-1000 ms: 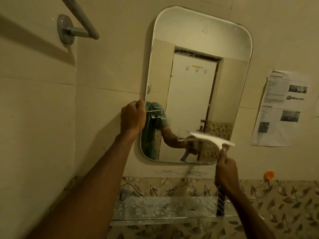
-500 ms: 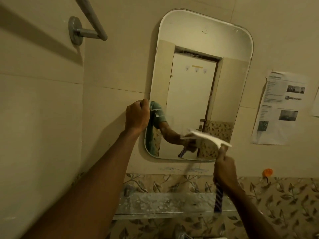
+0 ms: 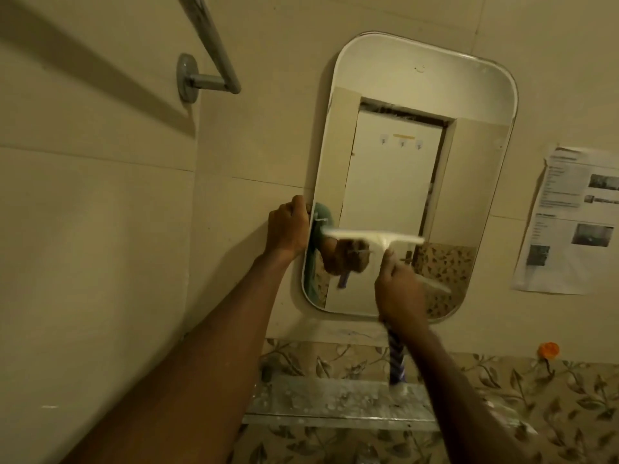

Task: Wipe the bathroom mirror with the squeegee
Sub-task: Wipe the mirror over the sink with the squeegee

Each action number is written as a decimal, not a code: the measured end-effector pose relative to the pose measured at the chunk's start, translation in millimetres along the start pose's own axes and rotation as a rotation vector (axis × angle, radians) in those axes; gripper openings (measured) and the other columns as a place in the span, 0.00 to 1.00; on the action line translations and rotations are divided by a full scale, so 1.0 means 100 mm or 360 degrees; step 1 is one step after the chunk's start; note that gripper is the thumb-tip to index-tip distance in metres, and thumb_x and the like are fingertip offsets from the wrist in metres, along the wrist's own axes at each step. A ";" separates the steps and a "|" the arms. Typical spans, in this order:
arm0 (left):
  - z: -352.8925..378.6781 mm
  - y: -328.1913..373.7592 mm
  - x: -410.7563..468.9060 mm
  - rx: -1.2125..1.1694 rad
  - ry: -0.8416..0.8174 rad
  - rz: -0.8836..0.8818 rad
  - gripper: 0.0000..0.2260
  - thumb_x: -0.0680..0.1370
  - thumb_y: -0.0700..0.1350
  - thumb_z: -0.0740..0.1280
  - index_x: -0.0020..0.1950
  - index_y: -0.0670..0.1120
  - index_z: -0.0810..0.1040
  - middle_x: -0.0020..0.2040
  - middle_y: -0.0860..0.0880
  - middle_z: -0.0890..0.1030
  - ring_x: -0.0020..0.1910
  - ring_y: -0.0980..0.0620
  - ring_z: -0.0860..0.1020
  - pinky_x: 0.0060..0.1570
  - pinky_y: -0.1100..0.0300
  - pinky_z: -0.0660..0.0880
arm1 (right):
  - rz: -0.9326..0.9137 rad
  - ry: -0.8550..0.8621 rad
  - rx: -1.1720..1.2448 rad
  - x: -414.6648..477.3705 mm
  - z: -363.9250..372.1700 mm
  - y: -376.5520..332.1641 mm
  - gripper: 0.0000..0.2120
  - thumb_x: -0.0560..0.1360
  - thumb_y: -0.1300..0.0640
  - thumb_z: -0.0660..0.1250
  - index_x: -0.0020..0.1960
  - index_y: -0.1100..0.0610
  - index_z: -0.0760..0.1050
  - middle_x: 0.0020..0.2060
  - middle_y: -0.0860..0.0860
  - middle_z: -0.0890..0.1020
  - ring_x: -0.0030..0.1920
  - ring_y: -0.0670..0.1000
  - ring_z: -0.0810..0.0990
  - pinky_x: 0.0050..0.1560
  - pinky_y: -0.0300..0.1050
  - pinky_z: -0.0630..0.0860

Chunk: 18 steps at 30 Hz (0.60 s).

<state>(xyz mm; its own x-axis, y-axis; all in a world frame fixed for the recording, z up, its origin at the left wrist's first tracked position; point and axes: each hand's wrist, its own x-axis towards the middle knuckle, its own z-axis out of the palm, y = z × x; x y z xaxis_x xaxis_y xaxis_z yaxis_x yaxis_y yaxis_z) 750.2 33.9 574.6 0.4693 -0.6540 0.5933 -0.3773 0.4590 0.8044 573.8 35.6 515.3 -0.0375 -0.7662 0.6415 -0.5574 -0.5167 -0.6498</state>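
A tall mirror (image 3: 398, 182) with rounded corners hangs on the beige tiled wall. My left hand (image 3: 288, 229) grips the mirror's left edge about two thirds of the way down. My right hand (image 3: 400, 293) is closed around the handle of a squeegee (image 3: 375, 236). Its pale blade lies level across the lower left half of the glass, and the dark striped end of the handle sticks out below my fist. The glass reflects a white door, my arm and the squeegee.
A glass shelf (image 3: 335, 401) juts out under the mirror. A metal towel rail (image 3: 207, 45) is fixed at the upper left. A printed paper sheet (image 3: 569, 222) is stuck to the wall on the right, with a small orange hook (image 3: 548, 350) below it.
My right hand has carried the squeegee up and to the left, from the mirror's lower right corner to its lower left half. The blade is now level. My left hand stayed on the edge.
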 end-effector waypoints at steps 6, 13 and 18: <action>-0.01 0.06 -0.05 -0.0017 0.0019 -0.0056 0.27 0.79 0.54 0.49 0.48 0.35 0.80 0.44 0.35 0.83 0.44 0.37 0.81 0.51 0.40 0.79 | 0.0160 -0.0130 0.0013 -0.52 0.23 0.29 0.26 0.83 0.46 0.48 0.32 0.56 0.69 0.25 0.52 0.71 0.25 0.49 0.69 0.28 0.42 0.68; -0.05 0.00 0.04 -0.0057 -0.0070 -0.0119 0.33 0.71 0.61 0.45 0.52 0.37 0.77 0.49 0.36 0.82 0.49 0.38 0.81 0.55 0.41 0.79 | -0.0132 0.0083 0.0155 0.32 -0.15 -0.47 0.25 0.83 0.46 0.46 0.33 0.55 0.68 0.25 0.49 0.73 0.23 0.48 0.73 0.22 0.39 0.72; -0.05 0.03 0.04 -0.0126 -0.0076 -0.0185 0.29 0.75 0.57 0.47 0.53 0.37 0.78 0.48 0.36 0.82 0.47 0.38 0.81 0.51 0.40 0.80 | 0.0047 -0.0040 0.0014 -0.32 0.28 0.14 0.26 0.83 0.46 0.45 0.34 0.56 0.70 0.24 0.50 0.71 0.23 0.46 0.66 0.21 0.33 0.62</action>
<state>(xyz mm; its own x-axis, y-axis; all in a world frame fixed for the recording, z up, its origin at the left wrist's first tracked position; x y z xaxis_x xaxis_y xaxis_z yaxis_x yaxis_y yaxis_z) 755.0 35.4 579.6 0.4670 -0.7323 0.4956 -0.2576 0.4235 0.8685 591.0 42.2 474.2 -0.0329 -0.7905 0.6115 -0.5490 -0.4970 -0.6720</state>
